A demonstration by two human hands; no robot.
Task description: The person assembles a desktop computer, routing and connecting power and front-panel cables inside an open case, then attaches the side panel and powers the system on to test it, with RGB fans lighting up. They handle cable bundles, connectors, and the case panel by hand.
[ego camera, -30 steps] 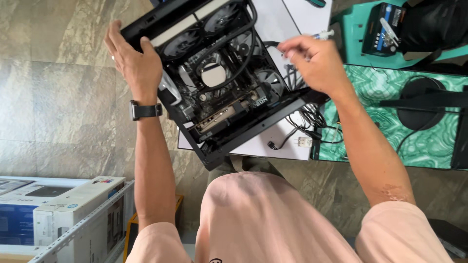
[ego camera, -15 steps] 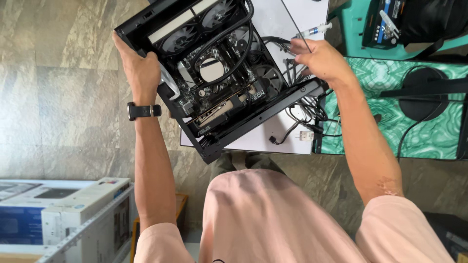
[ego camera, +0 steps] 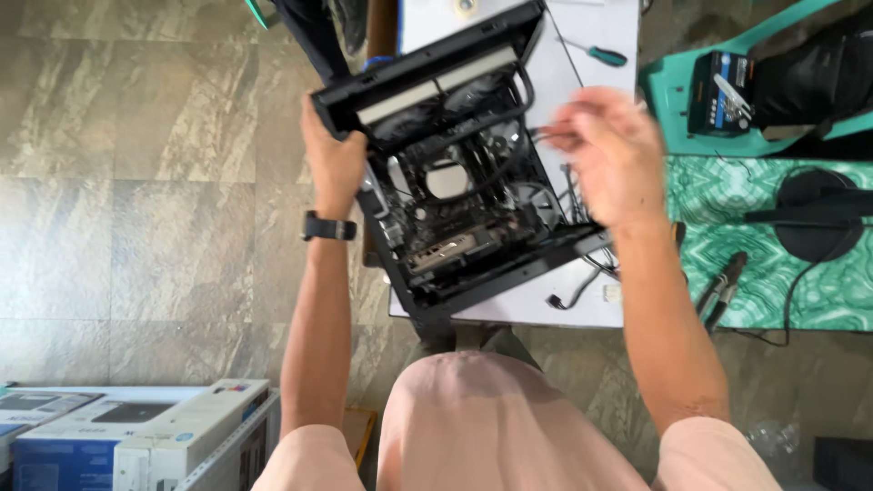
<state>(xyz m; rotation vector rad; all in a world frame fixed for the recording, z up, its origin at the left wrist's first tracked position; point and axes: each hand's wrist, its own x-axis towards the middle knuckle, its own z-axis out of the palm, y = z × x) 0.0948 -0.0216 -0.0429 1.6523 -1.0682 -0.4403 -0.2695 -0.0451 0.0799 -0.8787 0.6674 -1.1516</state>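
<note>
Left hand: we see our left hand gripping the left edge of the open computer case, fingers wrapped on its frame, a black watch on the wrist.
Right hand: our right hand is blurred over the right side of the case, fingers loosely curled; we cannot tell whether it pinches anything.
Case: it sits tilted on the white table, its open side facing us, the near corner hanging past the table edge.
Inside the case: we make out round fans, a circuit board and black cables trailing out on the right.
Table: a green-handled screwdriver lies near the far edge, well apart from both hands.
Right of the table: a green patterned surface holds pliers and a black round stand.
Floor: tan stone tiles, with white boxes at lower left.
</note>
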